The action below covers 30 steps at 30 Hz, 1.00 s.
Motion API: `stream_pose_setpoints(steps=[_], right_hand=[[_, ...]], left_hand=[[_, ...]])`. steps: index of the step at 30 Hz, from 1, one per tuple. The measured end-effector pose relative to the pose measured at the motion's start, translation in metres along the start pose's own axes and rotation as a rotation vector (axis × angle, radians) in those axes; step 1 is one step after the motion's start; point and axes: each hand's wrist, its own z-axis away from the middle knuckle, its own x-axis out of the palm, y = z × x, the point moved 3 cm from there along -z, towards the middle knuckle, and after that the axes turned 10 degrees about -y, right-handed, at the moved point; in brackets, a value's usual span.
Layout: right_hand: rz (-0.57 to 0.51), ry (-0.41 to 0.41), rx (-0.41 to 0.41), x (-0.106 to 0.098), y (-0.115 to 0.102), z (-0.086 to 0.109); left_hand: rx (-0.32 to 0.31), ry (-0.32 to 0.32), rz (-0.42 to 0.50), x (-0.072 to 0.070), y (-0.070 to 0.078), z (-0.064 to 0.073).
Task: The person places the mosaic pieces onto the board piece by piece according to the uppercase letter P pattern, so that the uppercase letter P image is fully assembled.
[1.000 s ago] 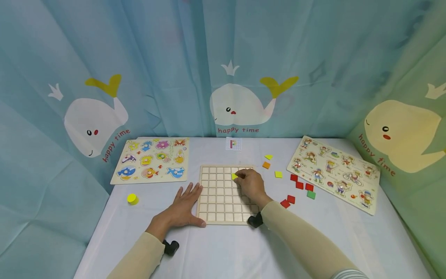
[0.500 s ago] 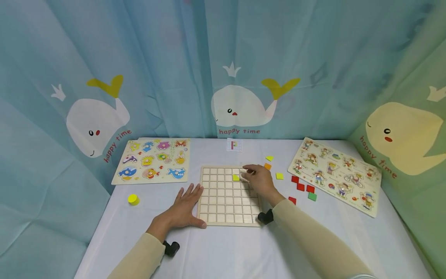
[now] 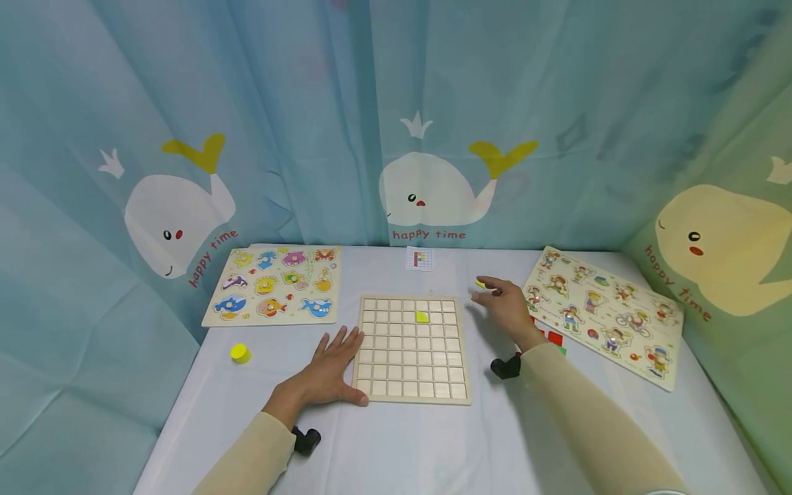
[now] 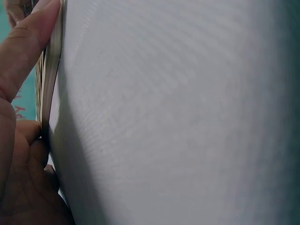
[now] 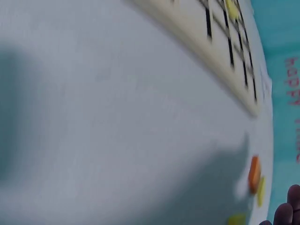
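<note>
My left hand lies with spread fingers against the left edge of the wooden grid board, its thumb at the near corner. In the left wrist view, the thumb touches the board's rim. One yellow tile sits in a cell near the grid's top. My right hand hovers right of the board, fingers apart, nothing visible between them. Just beyond its fingertips shows a yellow piece. In the right wrist view, an orange tile and another yellow tile lie near the fingers.
Red tiles and a green tile are partly hidden by the right arm. Picture puzzle boards lie at the back left and right. A pattern card lies behind the grid; a yellow cylinder stands left.
My right hand has let go of the yellow tile, which stays in the grid, and moved right off the board towards the loose pieces. The left hand has stayed at the board's edge.
</note>
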Motion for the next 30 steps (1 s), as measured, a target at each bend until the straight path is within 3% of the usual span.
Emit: stream_pose_setpoints(steps=[8, 15, 22, 30], right_hand=[[0.194, 0.041, 0.093, -0.003, 0.018, -0.004], [0.218, 0.037, 0.142, 0.003, 0.023, -0.008], [0.234, -0.004, 0.083, 0.003, 0.020, -0.004], [0.236, -0.010, 0.063, 0.004, 0.019, -0.005]], left_hand=[[0.000, -0.008, 0.002, 0.001, 0.000, -0.001], [0.002, -0.013, 0.001, 0.002, 0.000, -0.002], [-0.001, -0.016, -0.009, 0.003, 0.000, -0.001], [0.020, 0.019, 0.005, -0.006, -0.005, 0.000]])
